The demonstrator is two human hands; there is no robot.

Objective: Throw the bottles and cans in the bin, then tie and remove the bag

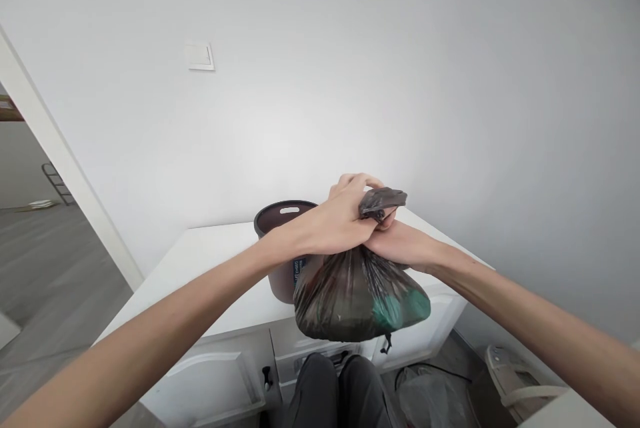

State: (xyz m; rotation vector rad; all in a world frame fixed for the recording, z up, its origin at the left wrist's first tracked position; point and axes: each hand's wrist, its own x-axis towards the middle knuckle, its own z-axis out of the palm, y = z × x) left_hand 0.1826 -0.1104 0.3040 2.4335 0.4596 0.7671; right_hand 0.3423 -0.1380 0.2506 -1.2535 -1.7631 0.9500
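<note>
A filled, thin black garbage bag [345, 305] hangs in front of the cabinet, its neck gathered and twisted tight. Something green shows through the plastic at its lower right. My left hand [345, 211] is closed around the bag's neck, with the loose top of the bag poking out past the thumb. Crossing beneath it, my right hand [400, 241] also grips the neck; its fingers are mostly hidden. Behind my left forearm stands a dark brown trash can [283, 285] with a handle slot in its rim and a blue label.
The trash can stands on a white cabinet [220, 255] against the wall. A light switch [200, 56] is on the wall. At lower right, a clear plastic bag [425, 398], a black cable and a beige appliance [515, 375] sit on the floor. A doorway opens at left.
</note>
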